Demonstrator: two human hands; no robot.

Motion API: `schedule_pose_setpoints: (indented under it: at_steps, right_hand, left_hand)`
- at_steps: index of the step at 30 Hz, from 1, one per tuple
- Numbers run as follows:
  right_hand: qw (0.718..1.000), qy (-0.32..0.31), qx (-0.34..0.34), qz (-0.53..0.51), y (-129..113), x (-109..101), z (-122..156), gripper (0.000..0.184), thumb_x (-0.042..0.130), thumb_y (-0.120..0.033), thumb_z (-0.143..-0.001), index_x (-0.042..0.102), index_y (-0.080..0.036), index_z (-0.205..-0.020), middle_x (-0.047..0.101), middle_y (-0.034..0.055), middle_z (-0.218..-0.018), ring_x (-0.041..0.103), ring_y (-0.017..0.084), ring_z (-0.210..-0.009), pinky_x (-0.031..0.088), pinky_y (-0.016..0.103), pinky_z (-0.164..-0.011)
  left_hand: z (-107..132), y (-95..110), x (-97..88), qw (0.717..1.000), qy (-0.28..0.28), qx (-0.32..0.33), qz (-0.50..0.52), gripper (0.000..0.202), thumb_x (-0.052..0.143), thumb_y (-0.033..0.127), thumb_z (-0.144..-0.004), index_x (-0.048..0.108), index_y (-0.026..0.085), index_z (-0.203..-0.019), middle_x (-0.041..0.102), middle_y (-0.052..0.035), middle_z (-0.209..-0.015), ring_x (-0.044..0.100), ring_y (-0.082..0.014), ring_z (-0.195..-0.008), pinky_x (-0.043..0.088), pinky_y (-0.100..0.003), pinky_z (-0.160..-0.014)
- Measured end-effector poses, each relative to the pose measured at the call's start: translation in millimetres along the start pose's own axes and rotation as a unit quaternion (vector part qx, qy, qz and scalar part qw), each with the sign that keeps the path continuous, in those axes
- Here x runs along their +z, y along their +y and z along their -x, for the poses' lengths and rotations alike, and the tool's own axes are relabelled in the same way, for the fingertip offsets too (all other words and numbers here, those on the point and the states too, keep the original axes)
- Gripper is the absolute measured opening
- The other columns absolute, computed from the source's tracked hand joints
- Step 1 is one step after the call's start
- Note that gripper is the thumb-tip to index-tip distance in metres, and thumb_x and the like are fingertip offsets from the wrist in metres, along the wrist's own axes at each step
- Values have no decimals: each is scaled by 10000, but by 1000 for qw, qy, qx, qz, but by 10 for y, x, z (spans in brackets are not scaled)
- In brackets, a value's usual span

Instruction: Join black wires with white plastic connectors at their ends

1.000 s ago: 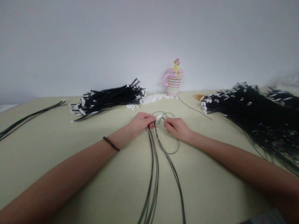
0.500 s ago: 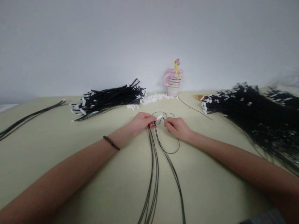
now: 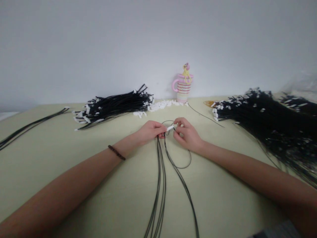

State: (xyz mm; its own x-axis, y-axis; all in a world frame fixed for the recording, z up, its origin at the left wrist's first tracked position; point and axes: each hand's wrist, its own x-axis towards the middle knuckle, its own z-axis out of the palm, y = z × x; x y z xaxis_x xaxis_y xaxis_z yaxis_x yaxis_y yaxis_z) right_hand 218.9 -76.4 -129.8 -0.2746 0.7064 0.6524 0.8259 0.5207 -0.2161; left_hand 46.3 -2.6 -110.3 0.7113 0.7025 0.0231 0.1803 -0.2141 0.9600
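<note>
Wire (image 3: pixel 160 185) — thin, black, white-tipped — between both hands (image 3: pixel 150 130) (image 3: pixel 187 135).

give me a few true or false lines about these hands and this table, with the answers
A beaded bracelet circles the left wrist. True.
The right hand lies flat, away from any wires. False: it is pinching the thin black wires.
A striped mug with a pink handle stands by the wall. True.
The white connector lies alone on the table. False: it is up between the two hands.
</note>
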Motion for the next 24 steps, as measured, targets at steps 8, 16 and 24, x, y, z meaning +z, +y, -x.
schedule_pose_setpoints:
  at_steps: [8, 16, 24]
  right_hand:
    - [998, -34, -32, -48, 2, -16, -19, 163, 394, -149, -794, 496, -146, -668, 545, 81, -1015, 511, 162, -914, 409, 294, -830]
    - [997, -17, -25, -68, 7, -16, -27, 148, 387, -127, -797, 502, -143, -704, 538, 81, -956, 511, 149, -851, 427, 279, -780]
    - [997, -17, -27, -74, 10, 2, -36, 139, 412, -126, -785, 528, -147, -714, 535, 73, -899, 503, 144, -821, 427, 279, -762]
  left_hand:
    - [-15, -27, 4, 999, -7, -4, 36, 218, 553, 306, -709, 586, 107, -626, 496, 15, -530, 444, -68, -511, 359, -190, -522]
    - [3, 0, 73, 997, 45, -24, 57, 200, 572, 293, -681, 604, 96, -664, 491, 12, -538, 437, -68, -503, 352, -196, -505]
    - [15, 31, 122, 996, 75, -38, 37, 183, 573, 278, -675, 598, 98, -656, 492, 16, -523, 442, -71, -489, 352, -199, -494]
